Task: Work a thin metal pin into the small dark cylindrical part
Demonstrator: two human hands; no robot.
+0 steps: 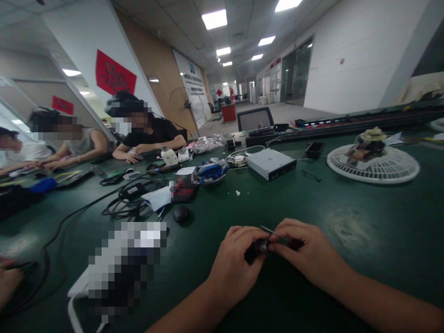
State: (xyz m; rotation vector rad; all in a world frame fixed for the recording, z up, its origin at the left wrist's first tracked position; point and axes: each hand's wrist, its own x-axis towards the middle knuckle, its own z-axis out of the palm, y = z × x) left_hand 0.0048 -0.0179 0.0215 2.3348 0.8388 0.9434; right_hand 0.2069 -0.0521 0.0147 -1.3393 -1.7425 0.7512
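Note:
Near the table's front, my left hand (239,254) is closed around a small dark cylindrical part (261,246) with a shiny rim; its exact kind I cannot make out. My right hand (301,247) meets it from the other side, fingertips touching the part's end. Between the right thumb and fingers lies a screwdriver (272,231), its thin metal shaft pointing up and left over the part. Most of its dark reddish handle is hidden in the palm.
On the green table (312,203) are a grey disc drive (272,164), a white fan grille (374,164), a round black object (181,213) and tangled black cables (128,201). A blurred white device (78,282) lies left. Several people sit across; someone's hand (10,280) shows at left.

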